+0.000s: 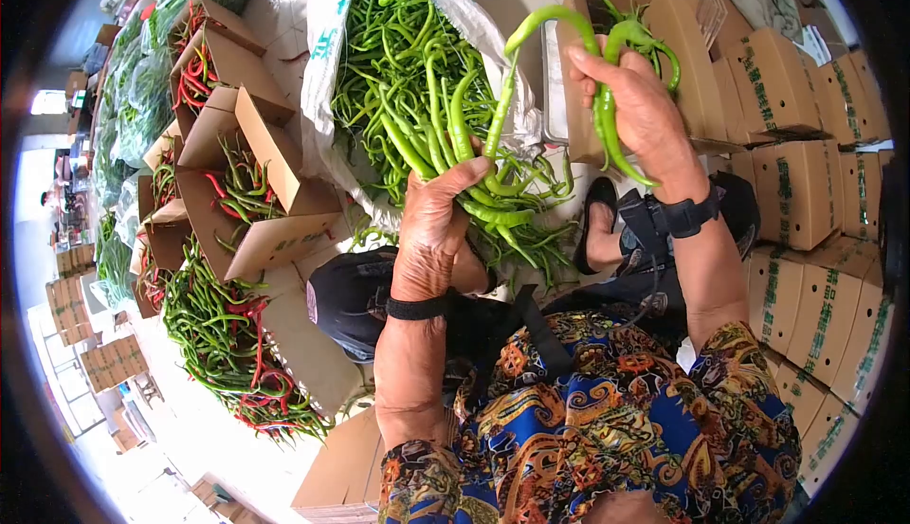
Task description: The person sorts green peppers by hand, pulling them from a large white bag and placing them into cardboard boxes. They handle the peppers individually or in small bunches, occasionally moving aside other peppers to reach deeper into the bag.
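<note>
My left hand (436,213) is closed around a bunch of long green chili peppers (460,124), which fan upward from its fingers. More peppers hang below that hand over a loose heap (531,240) on the floor. Raised to the right, my right hand (643,107) grips a few curved green peppers (609,131); one long pepper (550,14) arches from it toward the left bunch. Behind the left hand lies an open white woven sack (327,22) full of green chili peppers (398,60). An open cardboard carton (687,55) stands behind the right hand.
Open cartons (209,169) with red and green peppers stand on the left, beside a floor pile of mixed peppers (213,325). Closed printed cartons (796,192) are stacked along the right. Plastic-wrapped greens (137,98) lie at far left. My feet (597,225) are near the heap.
</note>
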`<action>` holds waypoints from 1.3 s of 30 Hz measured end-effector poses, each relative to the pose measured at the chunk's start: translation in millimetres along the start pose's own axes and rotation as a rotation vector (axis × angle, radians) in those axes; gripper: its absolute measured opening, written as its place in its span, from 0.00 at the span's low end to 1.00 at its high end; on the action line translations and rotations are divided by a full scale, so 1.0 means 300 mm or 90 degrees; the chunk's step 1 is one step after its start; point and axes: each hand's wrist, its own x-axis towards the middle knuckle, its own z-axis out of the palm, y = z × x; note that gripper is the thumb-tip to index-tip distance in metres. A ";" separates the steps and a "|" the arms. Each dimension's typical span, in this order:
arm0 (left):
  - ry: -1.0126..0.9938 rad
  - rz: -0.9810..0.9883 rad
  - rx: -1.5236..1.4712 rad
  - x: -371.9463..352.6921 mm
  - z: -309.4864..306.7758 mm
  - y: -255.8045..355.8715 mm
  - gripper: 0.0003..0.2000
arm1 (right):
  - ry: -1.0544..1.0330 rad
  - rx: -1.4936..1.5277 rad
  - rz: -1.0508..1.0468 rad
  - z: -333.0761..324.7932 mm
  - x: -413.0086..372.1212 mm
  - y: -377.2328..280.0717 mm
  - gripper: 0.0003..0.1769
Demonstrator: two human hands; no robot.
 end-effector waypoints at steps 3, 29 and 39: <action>0.018 0.001 0.022 0.007 0.008 -0.015 0.15 | -0.062 -0.063 0.075 0.036 -0.035 -0.021 0.17; 0.035 0.045 0.046 0.005 0.053 -0.048 0.13 | -0.237 -0.013 0.078 0.137 -0.099 0.181 0.31; 0.043 0.098 -0.052 -0.040 0.054 0.051 0.19 | -0.141 0.221 0.125 0.069 -0.074 0.144 0.17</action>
